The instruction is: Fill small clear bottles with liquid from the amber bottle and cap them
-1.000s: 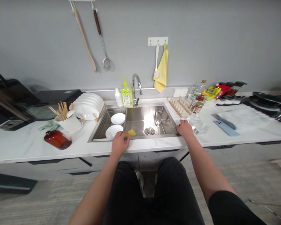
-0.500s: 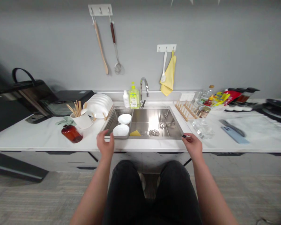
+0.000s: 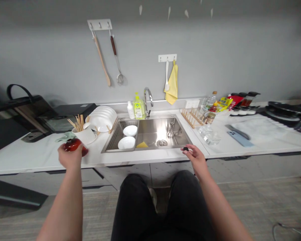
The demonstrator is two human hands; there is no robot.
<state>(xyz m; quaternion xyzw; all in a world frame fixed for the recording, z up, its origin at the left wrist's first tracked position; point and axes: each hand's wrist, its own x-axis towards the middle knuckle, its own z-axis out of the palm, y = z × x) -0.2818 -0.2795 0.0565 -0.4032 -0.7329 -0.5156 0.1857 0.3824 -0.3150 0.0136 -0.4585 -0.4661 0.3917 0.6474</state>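
My left hand (image 3: 70,156) is wrapped round an amber-red bottle (image 3: 84,150) on the counter left of the sink; the hand covers much of the bottle. Between the fingertips of my right hand (image 3: 196,158) is a small round black cap (image 3: 186,149), held above the counter's front edge at the sink's right corner. Just behind the bottle stands a white pot (image 3: 84,135) with wooden chopsticks. Two white bowls (image 3: 126,143) sit in the rack in the left part of the steel sink (image 3: 153,126). A yellow sponge (image 3: 142,145) lies beside them.
White plates (image 3: 104,118) stand in a rack behind the pot. Soap bottles (image 3: 138,108) and a faucet (image 3: 147,100) are behind the sink. To the right are a wooden rack (image 3: 190,118), clear glasses (image 3: 209,135), a jar (image 3: 210,118) and a blue phone (image 3: 240,139).
My left hand has moved left from the sink's front corner and closed round the amber-red bottle. My right hand has turned, showing more of the black cap. The view has shifted slightly.
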